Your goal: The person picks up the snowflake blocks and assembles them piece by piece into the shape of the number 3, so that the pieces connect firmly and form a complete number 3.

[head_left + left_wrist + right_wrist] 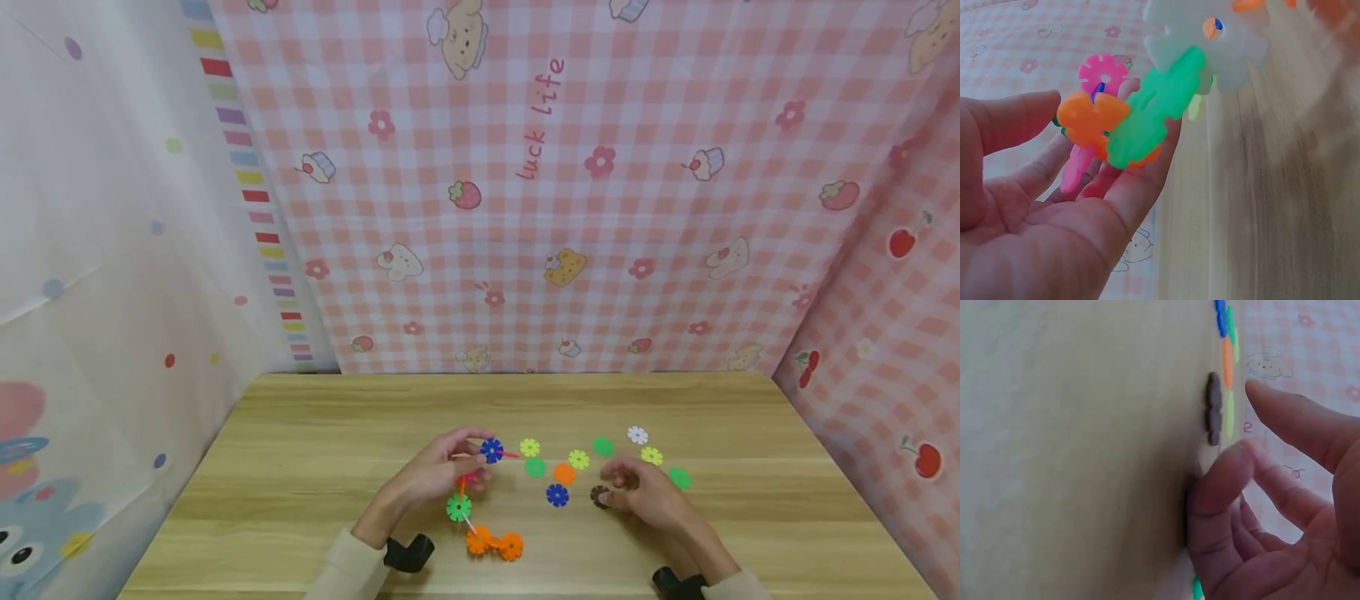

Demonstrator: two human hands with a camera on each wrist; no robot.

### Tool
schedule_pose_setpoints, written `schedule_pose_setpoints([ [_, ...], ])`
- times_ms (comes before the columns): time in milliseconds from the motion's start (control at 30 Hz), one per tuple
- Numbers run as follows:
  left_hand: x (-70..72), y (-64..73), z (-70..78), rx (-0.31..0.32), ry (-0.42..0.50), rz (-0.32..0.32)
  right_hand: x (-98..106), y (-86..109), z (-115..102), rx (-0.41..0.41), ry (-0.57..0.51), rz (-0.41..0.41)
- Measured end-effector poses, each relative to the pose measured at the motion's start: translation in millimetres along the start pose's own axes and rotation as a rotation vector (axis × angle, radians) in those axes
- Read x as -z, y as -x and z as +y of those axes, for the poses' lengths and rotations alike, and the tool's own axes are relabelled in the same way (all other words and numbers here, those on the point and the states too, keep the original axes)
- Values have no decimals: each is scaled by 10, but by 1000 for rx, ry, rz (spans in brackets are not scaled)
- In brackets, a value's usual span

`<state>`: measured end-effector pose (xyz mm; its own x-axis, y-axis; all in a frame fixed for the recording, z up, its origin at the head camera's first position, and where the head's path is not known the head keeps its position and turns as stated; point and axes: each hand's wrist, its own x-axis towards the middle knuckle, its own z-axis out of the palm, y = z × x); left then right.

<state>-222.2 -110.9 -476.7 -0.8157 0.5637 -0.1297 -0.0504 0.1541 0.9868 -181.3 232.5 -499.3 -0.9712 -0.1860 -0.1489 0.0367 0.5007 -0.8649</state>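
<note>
The linked-disc chain (459,507) is held between thumb and fingers of the left hand (431,475). To the right of the chain, the right hand (648,496) (thumb and forefinger parted) is beside a brown disc (597,493), near loose discs (564,474) on the table (315,450).

In the head view, the near edge of the wood-grain tabletop (300,467) is cut off; there, a dark brown notched plastic disc (596,494) is partly covered by the right hand (647,493). In the left wrist view, a white notched plastic disc (1175,31) is cut off.
</note>
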Motion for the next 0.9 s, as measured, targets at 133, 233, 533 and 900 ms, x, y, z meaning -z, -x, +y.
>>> schedule_pose_setpoints([
  [133,5,7,-12,5,-6,5,20,7,50,3,-18,-44],
  [233,9,11,-14,4,-16,2,23,-5,74,0,-37,-60],
  [533,10,18,-4,-5,-57,14,-3,-15,86,-23,-36,-46],
  [900,10,2,-10,1,-60,-16,-56,-3,53,-64,-16,18],
])
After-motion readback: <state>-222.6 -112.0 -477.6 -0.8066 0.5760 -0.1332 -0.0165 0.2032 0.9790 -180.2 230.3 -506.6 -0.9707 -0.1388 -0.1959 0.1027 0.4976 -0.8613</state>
